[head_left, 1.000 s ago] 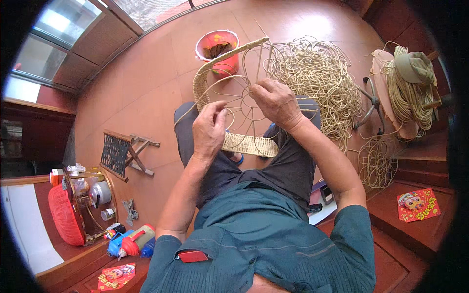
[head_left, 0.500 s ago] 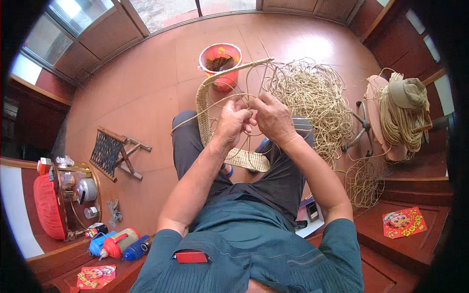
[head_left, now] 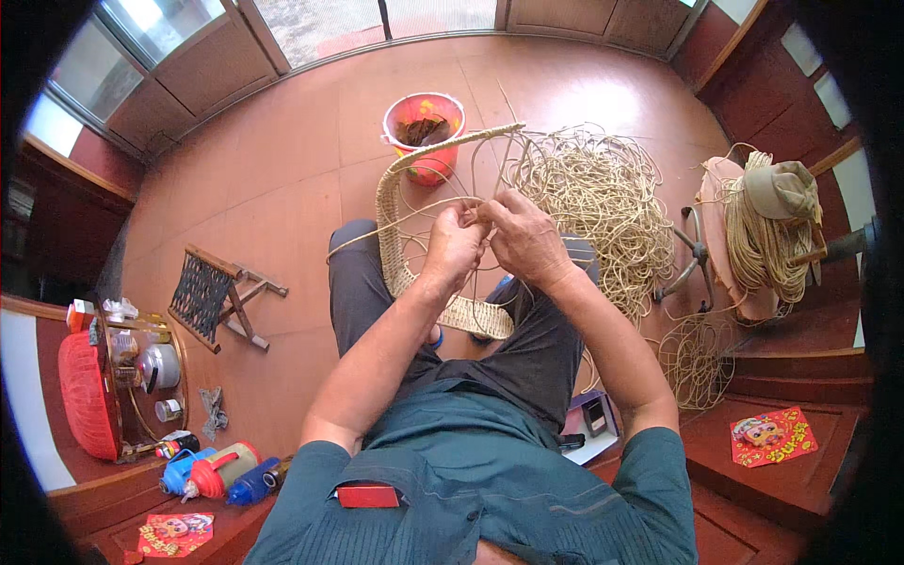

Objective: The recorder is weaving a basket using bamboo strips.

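Observation:
A curved band of woven straw-coloured cord point(head_left: 387, 221) lies across my lap, bent round like a C, with loose strands across its inside. My left hand point(head_left: 454, 247) is closed, its fingertips pinching a cord point(head_left: 395, 222) that trails left over my knee. Close against it, my right hand point(head_left: 525, 241) is closed too, thumb and fingers drawn together on the cord. The fingertips of both hands meet above the inside of the band. Exactly how the strand runs between them is hidden by the fingers.
A big tangle of cord point(head_left: 603, 198) covers the floor at my right. Ahead stands a red bucket point(head_left: 433, 169). A coil of cord point(head_left: 767, 235) and a cap point(head_left: 783, 190) rest on a chair at far right. A folding stool point(head_left: 202, 299) and flasks point(head_left: 226, 468) are at left.
My hands have drawn closer, and the left hand's fingers have closed in toward the right fingertips. The view has shifted slightly; the woven band stays on my lap.

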Available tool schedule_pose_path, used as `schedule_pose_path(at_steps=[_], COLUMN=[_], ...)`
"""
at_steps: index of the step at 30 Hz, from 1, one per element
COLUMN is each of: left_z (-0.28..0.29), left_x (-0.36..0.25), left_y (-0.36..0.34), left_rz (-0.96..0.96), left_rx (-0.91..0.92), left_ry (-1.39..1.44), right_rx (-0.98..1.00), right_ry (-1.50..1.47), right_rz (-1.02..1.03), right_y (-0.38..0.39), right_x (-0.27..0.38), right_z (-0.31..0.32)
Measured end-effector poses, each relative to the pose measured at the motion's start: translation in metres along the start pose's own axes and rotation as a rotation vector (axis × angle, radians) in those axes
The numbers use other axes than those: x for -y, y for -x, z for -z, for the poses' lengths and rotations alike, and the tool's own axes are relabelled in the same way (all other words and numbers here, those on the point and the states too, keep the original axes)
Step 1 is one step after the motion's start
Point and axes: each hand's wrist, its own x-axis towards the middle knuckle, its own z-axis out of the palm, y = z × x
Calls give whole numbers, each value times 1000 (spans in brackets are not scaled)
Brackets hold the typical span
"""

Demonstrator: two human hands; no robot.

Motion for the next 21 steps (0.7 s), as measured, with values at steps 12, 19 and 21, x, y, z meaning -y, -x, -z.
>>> schedule_pose_path(at_steps=[12, 19, 21], left_z=[17, 12, 17], left_x=[-18, 0, 9], left_y=[2, -3, -8], left_rz=[241, 62, -60], left_rx=[46, -22, -89], left_ry=[-97, -141, -544], right_rx=[22, 3, -4], right_ry=[48, 29, 17], right_rz=[5, -10, -7], right_y=[2, 0, -1], right_x=[-4, -2, 0], right_z=[-5, -3, -2])
